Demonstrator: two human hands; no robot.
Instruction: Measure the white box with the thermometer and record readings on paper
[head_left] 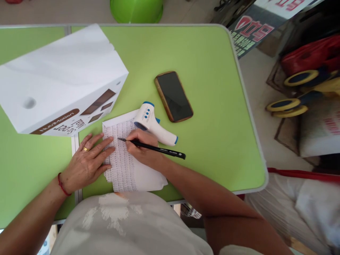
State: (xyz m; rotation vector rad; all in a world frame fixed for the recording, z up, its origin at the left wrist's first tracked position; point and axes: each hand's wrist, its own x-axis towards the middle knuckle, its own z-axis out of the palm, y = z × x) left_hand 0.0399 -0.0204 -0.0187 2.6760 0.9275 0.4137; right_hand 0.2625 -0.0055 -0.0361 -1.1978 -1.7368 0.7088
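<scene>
Gripping black pen [159, 148] in right hand [143, 146]; resting left hand [89, 159], spread and holding nothing, on paper [149, 177] on green surface [215, 106]. Looks partly done: filled with dense writing [122, 163] at left, blank toward right.

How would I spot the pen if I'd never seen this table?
On the green table, find the paper crowded with writing. The right hand over it holds the pen: slim and black, unlike the broad phone and the white gun-shaped gadget nearby.
</scene>
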